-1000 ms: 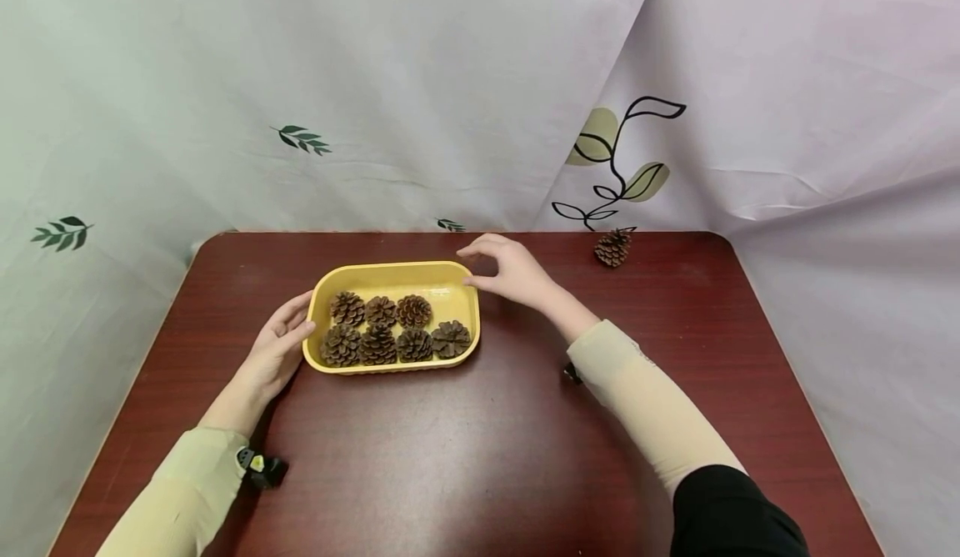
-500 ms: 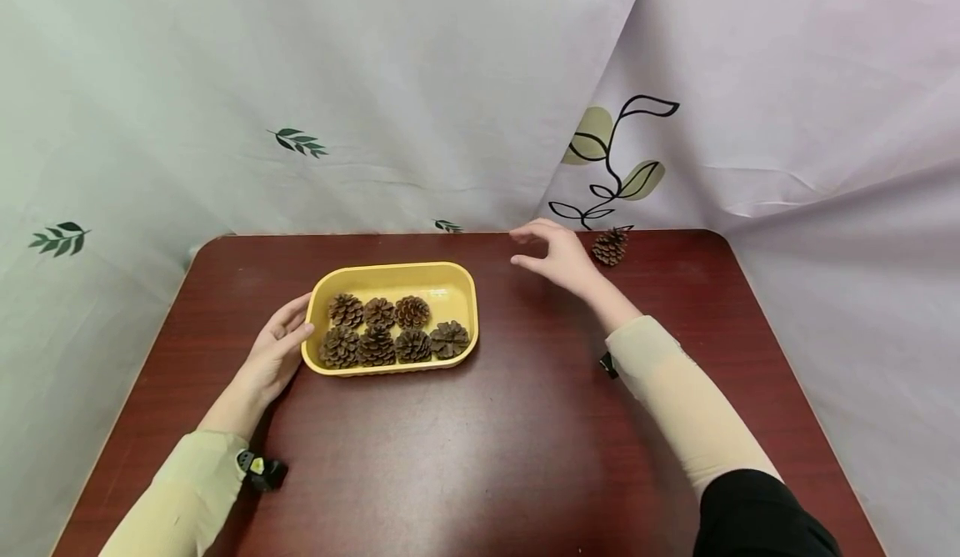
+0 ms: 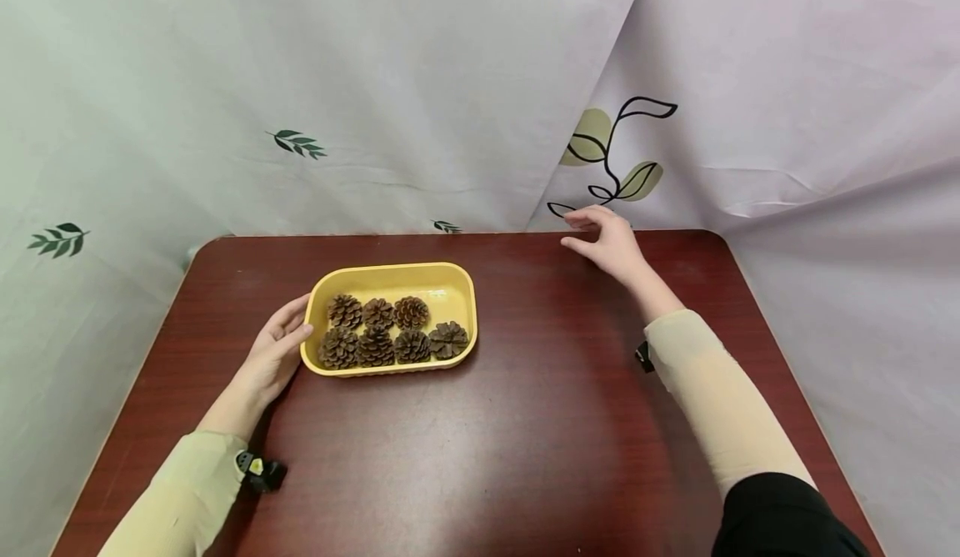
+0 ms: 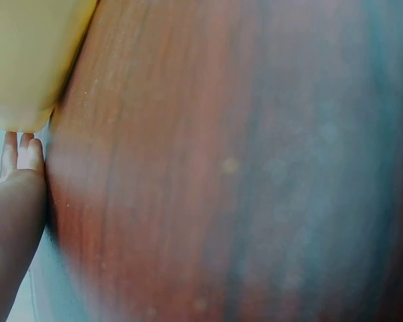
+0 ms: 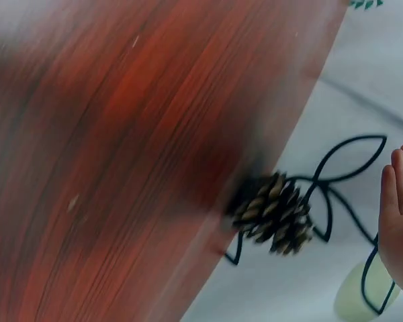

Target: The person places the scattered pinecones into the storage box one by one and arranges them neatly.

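Note:
A yellow plastic box with rounded corners holds several brown pine cones in two rows. At its left end, my left hand holds the box, thumb at the rim and fingers along the outer wall. In the left wrist view those fingers meet the yellow end of the box. My right hand is above the table's far right, fingers curved with a gap to the thumb and nothing held. A lone pine cone lies near that hand at the far edge; the hand covers it in the head view.
The dark red wooden table has rounded far corners. Behind it hangs a pale cloth with leaf prints. A small black wrist device is on the left sleeve, and another is under the right one.
My right hand has left the box's right end and moved right to the lone pine cone, covering it in the head view. My left hand has stayed on the box.

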